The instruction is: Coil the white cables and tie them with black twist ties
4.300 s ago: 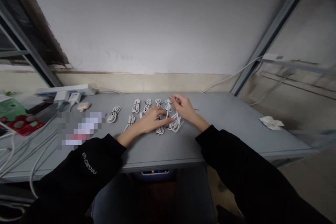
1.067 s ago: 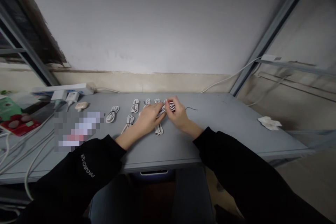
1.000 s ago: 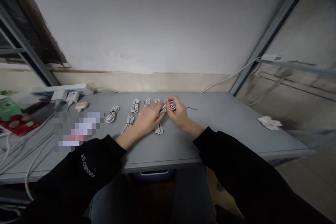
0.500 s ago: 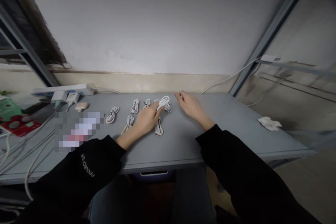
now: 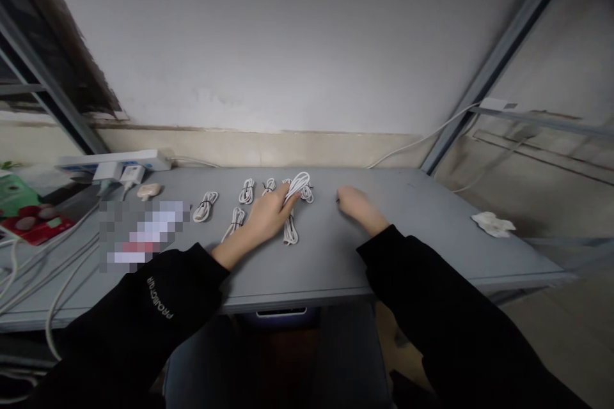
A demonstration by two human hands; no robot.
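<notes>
Two hands are apart over a gray table (image 5: 432, 230). The left hand (image 5: 268, 218) lies on a loose white cable coil (image 5: 300, 184) near the far side of the table, and it is hard to tell if it grips the coil. The right hand (image 5: 357, 206) rests on the table to the right and holds nothing. Small tied white cable bundles (image 5: 247, 192) sit in rows around the left hand. A white power strip (image 5: 110, 160) is far left, and a crumpled white tissue (image 5: 494, 224) is right. Both arms wear black sleeves (image 5: 144, 313).
</notes>
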